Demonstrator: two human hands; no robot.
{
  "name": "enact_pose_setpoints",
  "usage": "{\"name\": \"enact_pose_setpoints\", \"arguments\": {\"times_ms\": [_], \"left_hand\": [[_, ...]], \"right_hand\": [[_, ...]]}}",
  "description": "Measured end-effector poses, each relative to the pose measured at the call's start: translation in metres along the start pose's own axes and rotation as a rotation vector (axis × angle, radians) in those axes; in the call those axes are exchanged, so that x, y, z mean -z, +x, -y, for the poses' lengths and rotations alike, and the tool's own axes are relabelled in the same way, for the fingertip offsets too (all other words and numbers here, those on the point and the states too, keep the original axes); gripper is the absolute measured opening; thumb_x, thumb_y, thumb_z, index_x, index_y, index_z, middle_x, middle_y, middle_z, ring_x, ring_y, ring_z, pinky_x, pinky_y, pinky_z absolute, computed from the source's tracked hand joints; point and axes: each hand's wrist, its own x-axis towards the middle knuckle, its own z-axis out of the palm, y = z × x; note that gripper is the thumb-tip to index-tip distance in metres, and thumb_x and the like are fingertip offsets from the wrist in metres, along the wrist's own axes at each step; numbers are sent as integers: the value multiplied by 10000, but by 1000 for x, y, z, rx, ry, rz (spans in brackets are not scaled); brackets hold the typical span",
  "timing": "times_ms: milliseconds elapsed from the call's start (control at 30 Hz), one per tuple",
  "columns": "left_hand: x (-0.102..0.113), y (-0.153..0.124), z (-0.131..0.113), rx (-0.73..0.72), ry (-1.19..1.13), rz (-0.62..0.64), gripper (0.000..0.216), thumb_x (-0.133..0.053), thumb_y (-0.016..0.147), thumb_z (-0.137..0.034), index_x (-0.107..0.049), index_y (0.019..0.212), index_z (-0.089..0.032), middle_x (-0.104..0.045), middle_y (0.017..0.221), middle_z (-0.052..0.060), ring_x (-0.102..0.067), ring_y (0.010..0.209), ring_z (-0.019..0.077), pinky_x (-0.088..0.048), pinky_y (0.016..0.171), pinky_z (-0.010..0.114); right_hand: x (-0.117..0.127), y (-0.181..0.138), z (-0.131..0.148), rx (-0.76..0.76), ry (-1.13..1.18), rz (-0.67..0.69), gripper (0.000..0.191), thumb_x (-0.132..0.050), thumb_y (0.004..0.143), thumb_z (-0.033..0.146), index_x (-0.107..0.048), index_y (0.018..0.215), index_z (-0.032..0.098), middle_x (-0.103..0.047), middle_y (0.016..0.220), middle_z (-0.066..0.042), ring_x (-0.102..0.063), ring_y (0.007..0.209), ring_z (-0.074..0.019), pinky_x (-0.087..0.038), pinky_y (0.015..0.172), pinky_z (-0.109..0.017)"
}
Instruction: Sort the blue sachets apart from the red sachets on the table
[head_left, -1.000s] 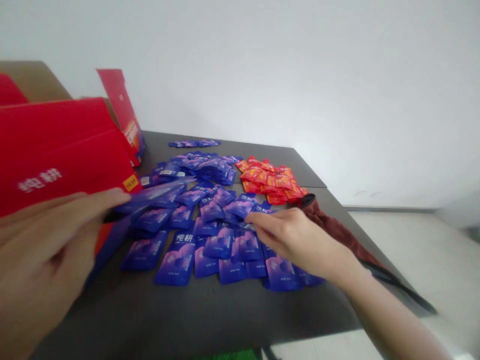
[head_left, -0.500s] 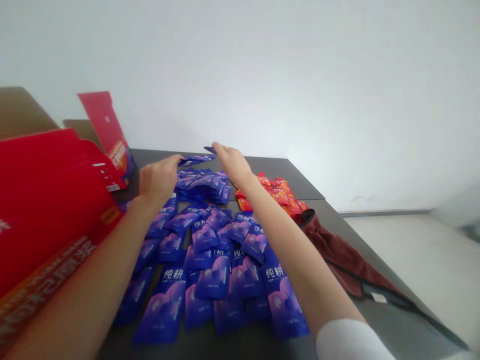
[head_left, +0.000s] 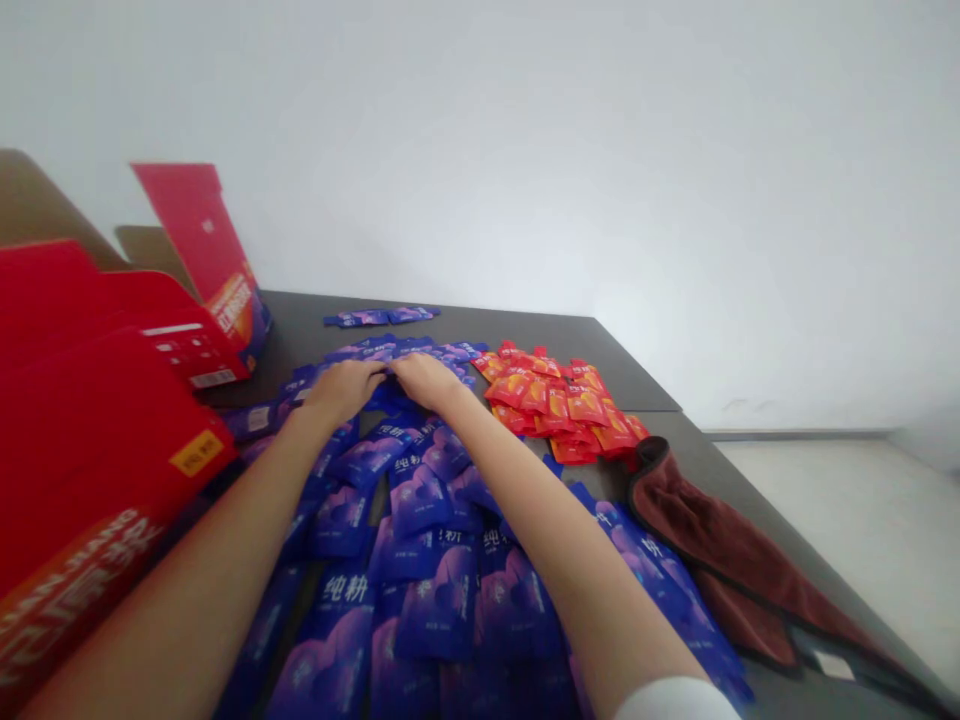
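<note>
Blue and purple pouches (head_left: 442,600) lie in overlapping rows across the dark table. At the far part of this spread, my left hand (head_left: 346,388) is closed, its fingertips pinching the edge of a blue pouch that the hands mostly hide. Close beside it, my right hand (head_left: 426,380) also has its fingers pinched at the pouches, its fingertips nearly meeting the left ones. Beyond both hands, two blue pouches (head_left: 412,314) lie end to end near the table's back edge.
Orange-red pouches (head_left: 555,400) are heaped right of my right hand. A brown cloth (head_left: 720,530) lies along the right side, partly over blue pouches. Open red boxes (head_left: 97,430) stand at left, with another red box (head_left: 225,270) behind. A white wall (head_left: 480,150) closes off the back.
The pouches held up over the far pile now lie at the back of the table. Both hands have come down and nearer to the pile, closer together.
</note>
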Motion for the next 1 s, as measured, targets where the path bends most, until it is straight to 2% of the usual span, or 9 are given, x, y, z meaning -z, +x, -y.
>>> {"name": "enact_pose_setpoints", "arguments": {"times_ms": [167, 300, 400, 500, 533, 600, 700, 833, 1000], "left_hand": [[14, -2, -4, -16, -64, -80, 403, -372, 965, -325, -585, 1277, -185, -629, 1254, 99, -583, 1176, 260, -468, 987, 390], [56, -24, -30, -11, -93, -229, 467, -314, 954, -337, -592, 1277, -148, -640, 1229, 114, -598, 1152, 301, -476, 982, 423], [91, -78, -60, -65, -102, -342, 475, -280, 967, -361, -593, 1283, -194, -636, 1244, 72, -606, 1149, 266, -475, 1002, 414], [105, -159, -87, -266, -101, -364, 470, -270, 990, -415, -633, 1232, -241, -673, 1171, 16, -677, 1006, 212, -554, 904, 348], [103, -188, -93, -396, -62, -308, 499, -227, 1002, -411, -653, 1200, -242, -673, 1166, 8, -684, 987, 211, -581, 852, 347], [88, -239, -99, -407, 42, -277, 541, -193, 1008, -431, -676, 1157, -239, -693, 1100, 3, -713, 849, 216, -619, 684, 356], [55, -290, -97, -394, 87, -104, 449, -394, 941, -470, -677, 1164, -203, -700, 1063, 50, -704, 897, 275, -622, 695, 403], [24, -307, -89, -257, 77, 178, 449, -548, 825, -265, -613, 1266, -219, -660, 1174, 63, -650, 1065, 296, -563, 908, 442], [23, -294, -81, -237, 57, 62, 485, -452, 866, -229, -542, 1342, -256, -585, 1314, 48, -618, 1135, 276, -541, 941, 456]], "right_hand": [[11, -2, 2, -14, 43, 30, 240, -417, 959, 160, -640, 1033, 109, -701, 1035, -136, -652, 932, -205, -493, 840, -304], [50, -30, 8, -41, 180, -64, 255, -427, 948, 181, -659, 1039, 128, -709, 975, -108, -649, 889, -201, -465, 833, -314], [97, -85, 19, 13, 402, -132, 201, -542, 906, 190, -673, 1052, 145, -713, 997, -55, -655, 922, -169, -450, 866, -278], [136, -162, 45, 67, 594, -21, 263, -670, 866, 331, -672, 1071, 166, -709, 1039, -28, -662, 957, -155, -467, 873, -248], [143, -188, 57, 84, 594, 52, 346, -710, 832, 387, -664, 1097, 168, -702, 1071, -41, -665, 971, -166, -480, 859, -247], [146, -232, 84, 79, 508, 160, 552, -723, 782, 511, -613, 1210, 180, -669, 1168, -89, -661, 1019, -214, -509, 843, -283], [128, -271, 121, 111, 298, 301, 773, -706, 741, 608, -528, 1311, 119, -627, 1216, -197, -624, 1108, -325, -541, 845, -383], [100, -269, 138, 82, 131, 359, 776, -711, 765, 548, -475, 1337, 79, -598, 1222, -238, -592, 1147, -362, -557, 839, -417], [88, -251, 136, 22, 106, 344, 734, -687, 804, 526, -440, 1354, 107, -612, 1171, -190, -625, 1076, -321, -564, 809, -400]]}}
